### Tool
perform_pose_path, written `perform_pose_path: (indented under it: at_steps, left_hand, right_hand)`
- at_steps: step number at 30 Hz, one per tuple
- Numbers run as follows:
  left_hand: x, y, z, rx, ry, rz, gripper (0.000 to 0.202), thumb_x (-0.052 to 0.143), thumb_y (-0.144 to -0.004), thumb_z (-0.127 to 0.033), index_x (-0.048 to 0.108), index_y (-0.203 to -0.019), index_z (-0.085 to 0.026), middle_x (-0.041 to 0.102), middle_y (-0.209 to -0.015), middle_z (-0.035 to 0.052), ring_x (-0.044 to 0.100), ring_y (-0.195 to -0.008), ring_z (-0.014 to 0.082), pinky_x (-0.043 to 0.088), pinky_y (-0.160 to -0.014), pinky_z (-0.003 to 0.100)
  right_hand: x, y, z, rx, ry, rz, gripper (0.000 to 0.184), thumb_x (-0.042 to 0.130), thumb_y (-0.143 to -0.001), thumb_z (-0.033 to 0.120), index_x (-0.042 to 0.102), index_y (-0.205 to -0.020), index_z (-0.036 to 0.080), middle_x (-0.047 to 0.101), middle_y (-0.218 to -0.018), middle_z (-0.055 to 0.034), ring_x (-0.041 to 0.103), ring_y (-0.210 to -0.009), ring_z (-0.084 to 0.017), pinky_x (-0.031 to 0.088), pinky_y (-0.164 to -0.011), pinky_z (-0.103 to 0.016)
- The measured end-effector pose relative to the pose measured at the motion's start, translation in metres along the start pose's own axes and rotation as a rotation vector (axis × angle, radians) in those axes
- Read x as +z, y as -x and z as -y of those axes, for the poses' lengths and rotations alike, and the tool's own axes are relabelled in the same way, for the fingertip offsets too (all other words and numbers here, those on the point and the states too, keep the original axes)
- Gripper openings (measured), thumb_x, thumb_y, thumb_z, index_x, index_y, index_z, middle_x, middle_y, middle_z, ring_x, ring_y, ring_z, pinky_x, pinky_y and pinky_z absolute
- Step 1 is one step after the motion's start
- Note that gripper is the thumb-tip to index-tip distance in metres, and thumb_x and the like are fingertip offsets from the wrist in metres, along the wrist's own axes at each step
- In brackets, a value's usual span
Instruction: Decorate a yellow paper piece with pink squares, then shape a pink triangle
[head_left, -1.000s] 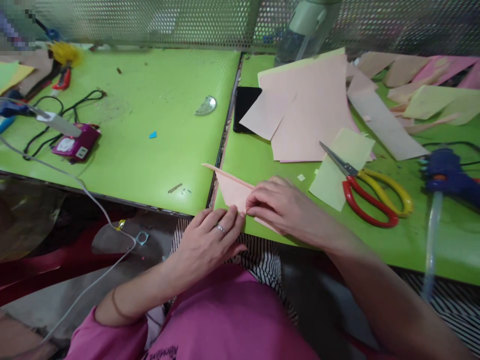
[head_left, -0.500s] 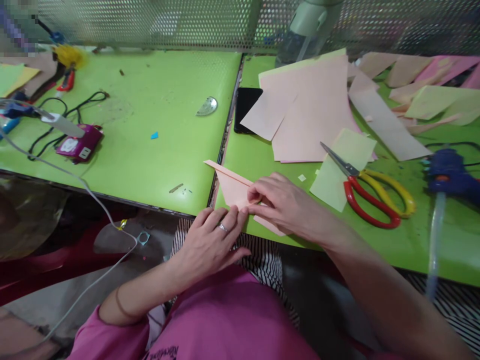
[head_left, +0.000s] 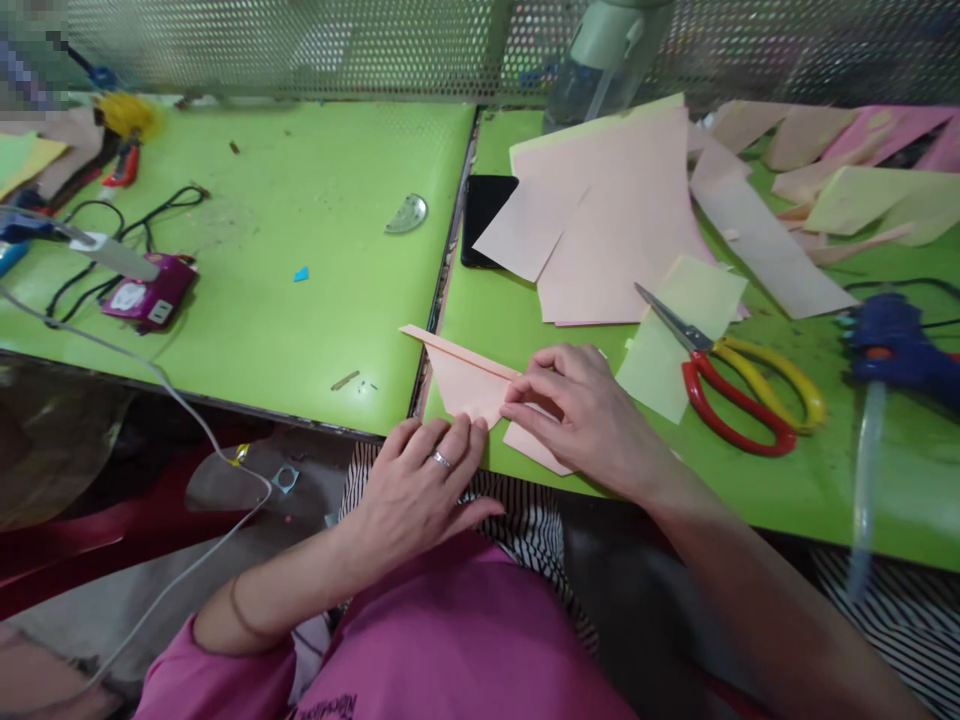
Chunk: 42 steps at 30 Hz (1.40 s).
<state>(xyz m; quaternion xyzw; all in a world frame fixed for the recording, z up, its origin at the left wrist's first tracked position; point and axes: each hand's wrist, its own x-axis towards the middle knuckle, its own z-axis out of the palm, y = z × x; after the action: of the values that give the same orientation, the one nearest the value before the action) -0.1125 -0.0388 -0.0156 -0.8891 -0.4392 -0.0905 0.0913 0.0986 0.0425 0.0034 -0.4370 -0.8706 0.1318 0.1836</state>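
Observation:
A folded sheet of pale pink paper (head_left: 466, 385) lies at the table's front edge, with a narrow folded strip along its far side. My left hand (head_left: 427, 470), wearing a ring, rests flat with its fingertips pressing the paper's near edge; its thumb is stretched out. On the paper's right end, the thumb and forefinger of my right hand (head_left: 581, 410) pinch the sheet. Another pink paper piece (head_left: 536, 450) lies partly under that hand. Scissors (head_left: 739, 380) with red and yellow handles rest to the right, their blades over a pale yellow-green paper piece (head_left: 651, 365).
Stacked pink sheets (head_left: 622, 240) partly cover a black phone (head_left: 484, 220). A bottle (head_left: 600, 65) stands behind them. Paper scraps (head_left: 862, 195) and a blue glue gun (head_left: 892, 345) lie right. At left sit a purple power adapter (head_left: 154, 290) and cords.
The fingers of my right hand have loosened and lifted slightly at the paper's right end. My left hand stays on the near edge. The whole view has shifted a little.

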Motion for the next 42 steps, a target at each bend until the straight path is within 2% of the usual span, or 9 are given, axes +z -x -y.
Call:
perform_pose_path:
  at_steps: [5, 11, 19, 27, 31, 36, 39, 42]
  left_hand:
    - [-0.001, 0.0, 0.0, -0.003, -0.005, -0.01, 0.067, 0.037, -0.097, -0.061, 0.053, -0.137, -0.01, 0.062, -0.13, 0.0107, 0.052, -0.113, 0.0242, 0.042, -0.095, 0.038]
    - [-0.002, -0.002, 0.0, 0.004, -0.001, -0.009, 0.065, 0.039, -0.096, -0.06, 0.055, -0.134, -0.009, 0.063, -0.129, 0.0106, 0.053, -0.111, 0.0243, 0.041, -0.094, 0.038]
    - [-0.004, -0.015, -0.003, -0.033, 0.061, 0.009, 0.087, 0.025, -0.088, -0.076, 0.047, -0.142, -0.011, 0.065, -0.109, 0.0084, 0.054, -0.091, 0.0229, 0.042, -0.083, 0.039]
    - [-0.004, -0.007, -0.002, -0.022, 0.009, 0.061, 0.085, 0.037, -0.085, -0.075, 0.046, -0.143, -0.013, 0.061, -0.126, 0.0086, 0.052, -0.104, 0.0247, 0.038, -0.096, 0.041]
    - [-0.006, -0.005, 0.001, -0.013, 0.019, 0.085, 0.079, 0.032, -0.089, -0.072, 0.047, -0.142, -0.015, 0.062, -0.128, 0.0073, 0.053, -0.105, 0.0241, 0.036, -0.1, 0.042]
    - [-0.008, -0.005, 0.006, 0.008, 0.059, 0.011, 0.069, 0.034, -0.095, -0.065, 0.051, -0.138, -0.013, 0.063, -0.128, 0.0083, 0.055, -0.108, 0.024, 0.038, -0.099, 0.041]
    - [-0.006, -0.009, 0.008, 0.013, 0.073, -0.023, 0.062, 0.039, -0.096, -0.06, 0.054, -0.132, -0.012, 0.066, -0.122, 0.008, 0.057, -0.102, 0.0233, 0.041, -0.094, 0.041]
    - [-0.003, -0.013, 0.008, -0.011, 0.108, -0.08, 0.044, 0.048, -0.098, -0.048, 0.058, -0.124, -0.014, 0.069, -0.112, 0.006, 0.059, -0.096, 0.0221, 0.044, -0.088, 0.039]
  right_hand:
    - [0.0, -0.002, 0.0, -0.014, 0.03, 0.034, 0.022, 0.05, -0.096, 0.034, 0.063, -0.086, 0.02, 0.057, -0.094, -0.0092, 0.052, -0.092, -0.025, 0.043, -0.085, -0.042]
    - [0.004, -0.004, 0.003, 0.046, 0.032, 0.014, 0.016, 0.053, -0.094, 0.031, 0.06, -0.084, 0.02, 0.058, -0.091, -0.0088, 0.054, -0.092, -0.026, 0.044, -0.085, -0.042]
    - [0.001, -0.005, 0.004, 0.069, 0.001, 0.033, 0.008, 0.057, -0.091, 0.027, 0.058, -0.085, 0.021, 0.058, -0.093, -0.008, 0.054, -0.093, -0.025, 0.044, -0.084, -0.041]
    - [0.001, -0.007, 0.003, 0.12, -0.083, 0.077, 0.011, 0.056, -0.092, 0.029, 0.057, -0.085, 0.021, 0.06, -0.092, -0.007, 0.054, -0.094, -0.025, 0.044, -0.086, -0.041]
    - [-0.001, -0.006, 0.001, 0.176, -0.113, 0.096, 0.008, 0.055, -0.091, 0.026, 0.059, -0.086, 0.021, 0.061, -0.095, -0.0075, 0.054, -0.097, -0.025, 0.044, -0.086, -0.041]
    - [0.001, -0.008, -0.001, 0.165, -0.116, 0.099, 0.011, 0.05, -0.091, 0.02, 0.06, -0.087, 0.02, 0.062, -0.094, -0.0074, 0.055, -0.096, -0.024, 0.045, -0.087, -0.041]
    - [-0.002, -0.005, -0.001, 0.139, -0.107, 0.035, 0.018, 0.044, -0.093, 0.016, 0.062, -0.091, 0.02, 0.063, -0.098, -0.0076, 0.056, -0.098, -0.023, 0.045, -0.088, -0.04]
    - [-0.01, 0.011, 0.005, 0.079, -0.003, -0.162, 0.016, 0.048, -0.095, 0.021, 0.061, -0.102, 0.019, 0.062, -0.103, -0.0087, 0.056, -0.102, -0.025, 0.046, -0.088, -0.04]
